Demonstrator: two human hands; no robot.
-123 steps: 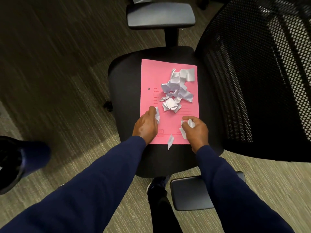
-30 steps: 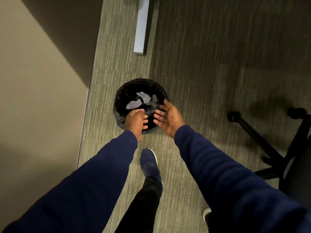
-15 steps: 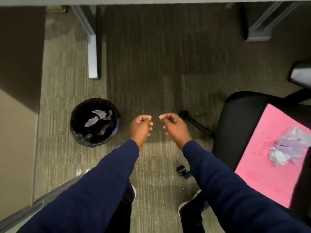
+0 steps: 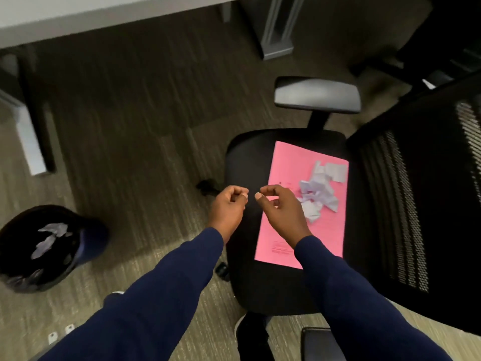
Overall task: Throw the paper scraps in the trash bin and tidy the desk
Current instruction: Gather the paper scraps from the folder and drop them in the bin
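Note:
A pink sheet (image 4: 291, 225) lies on the black seat of an office chair (image 4: 247, 162). On its far half sits a heap of white crumpled paper scraps (image 4: 321, 190). The black trash bin (image 4: 86, 241) stands on the carpet at the left, with several scraps (image 4: 49, 238) inside. My left hand (image 4: 229, 207) hovers over the seat's left edge, fingers curled shut and holding nothing. My right hand (image 4: 279, 208) hovers over the pink sheet just left of the heap, fingers loosely curled, nothing in it.
The chair's mesh back (image 4: 416, 204) rises at the right and its armrests (image 4: 317, 93) sit far and near. A grey desk edge (image 4: 78, 19) runs along the top, with desk legs (image 4: 277, 29) on the carpet. My shoe (image 4: 240, 324) shows below the seat.
The view has swung right from the bin to the chair. Both hands, empty after dropping scraps in the bin, have moved over the seat and pink sheet.

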